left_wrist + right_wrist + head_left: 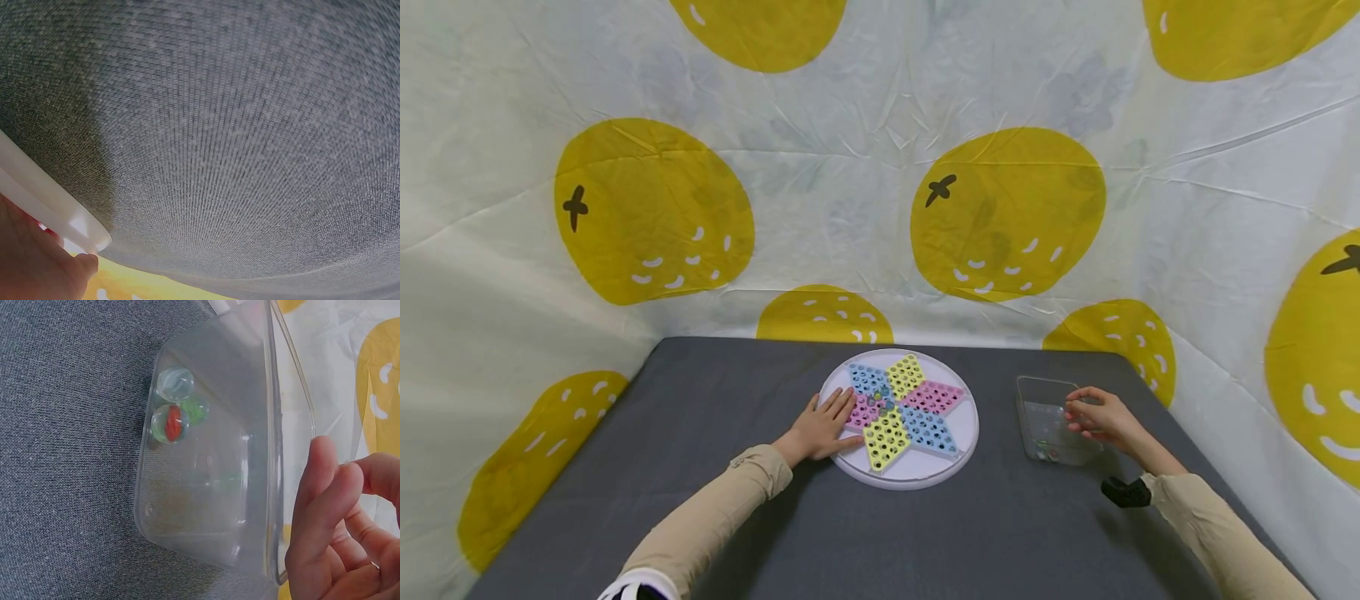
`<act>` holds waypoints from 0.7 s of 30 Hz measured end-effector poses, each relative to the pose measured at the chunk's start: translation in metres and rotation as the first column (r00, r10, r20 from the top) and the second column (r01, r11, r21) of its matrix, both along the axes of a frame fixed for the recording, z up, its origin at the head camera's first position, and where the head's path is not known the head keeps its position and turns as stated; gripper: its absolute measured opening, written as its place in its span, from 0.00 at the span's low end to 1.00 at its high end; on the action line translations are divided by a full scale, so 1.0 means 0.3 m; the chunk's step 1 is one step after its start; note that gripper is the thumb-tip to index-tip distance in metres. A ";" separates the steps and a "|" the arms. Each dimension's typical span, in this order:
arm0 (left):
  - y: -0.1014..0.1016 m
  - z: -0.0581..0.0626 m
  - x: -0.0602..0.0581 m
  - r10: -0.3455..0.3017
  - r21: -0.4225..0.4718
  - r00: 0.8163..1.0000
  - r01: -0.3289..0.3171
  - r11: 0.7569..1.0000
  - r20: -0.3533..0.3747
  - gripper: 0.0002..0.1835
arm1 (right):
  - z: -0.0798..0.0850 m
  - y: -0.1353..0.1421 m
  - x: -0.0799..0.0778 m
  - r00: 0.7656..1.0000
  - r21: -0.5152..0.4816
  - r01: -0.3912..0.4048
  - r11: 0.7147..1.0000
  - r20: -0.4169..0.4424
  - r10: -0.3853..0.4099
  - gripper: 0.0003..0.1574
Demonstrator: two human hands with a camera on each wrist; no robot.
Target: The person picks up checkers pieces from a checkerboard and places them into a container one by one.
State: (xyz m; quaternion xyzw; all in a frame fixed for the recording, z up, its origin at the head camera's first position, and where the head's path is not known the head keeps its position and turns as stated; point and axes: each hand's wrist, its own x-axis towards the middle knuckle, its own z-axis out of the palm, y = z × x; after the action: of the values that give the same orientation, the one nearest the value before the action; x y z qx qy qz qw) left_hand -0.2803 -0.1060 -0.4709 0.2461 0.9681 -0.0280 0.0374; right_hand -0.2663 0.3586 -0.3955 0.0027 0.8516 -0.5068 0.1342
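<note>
A round white Chinese checkers board [958, 454] has a star of pink, yellow and blue points full of holes. Glass marbles [880, 402] are gathered around its middle and left pink point. My left hand [822, 429] rests on the board's left side, fingers straight and spread over the pink point. In the left wrist view that hand [37, 262] lies against the white rim [56, 206]. My right hand [1101, 417] is above a clear plastic box [1026, 417], fingers loosely bent; the right wrist view shows nothing between them. Inside the box lie a few glass marbles [170, 424].
A dark grey cloth [925, 533] covers the table. Behind and at both sides hangs a white curtain [835, 208] printed with yellow fruit. The box stands to the right of the board, with a strip of cloth between them.
</note>
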 end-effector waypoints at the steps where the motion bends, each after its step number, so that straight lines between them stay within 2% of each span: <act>1: 0.000 0.001 0.001 -0.003 0.004 1.000 0.003 1.000 -0.003 0.43 | -0.001 0.000 0.000 1.000 0.001 0.001 1.000 0.000 -0.001 0.21; 12: 0.002 0.001 0.003 0.002 0.011 1.000 -0.002 1.000 0.006 0.43 | 0.000 0.000 0.004 1.000 -0.008 0.001 1.000 0.009 -0.001 0.20; 21: 0.003 0.018 0.012 -0.009 0.023 1.000 0.008 1.000 0.010 0.42 | 0.019 -0.034 0.008 1.000 -0.006 -0.027 1.000 0.005 0.027 0.22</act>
State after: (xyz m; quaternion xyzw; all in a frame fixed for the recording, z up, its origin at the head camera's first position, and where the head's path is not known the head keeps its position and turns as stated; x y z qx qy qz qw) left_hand -0.2767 -0.1053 -0.4656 0.2508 0.9671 -0.0157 0.0396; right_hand -0.2637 0.3485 -0.3899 -0.0079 0.8497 -0.5075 0.1429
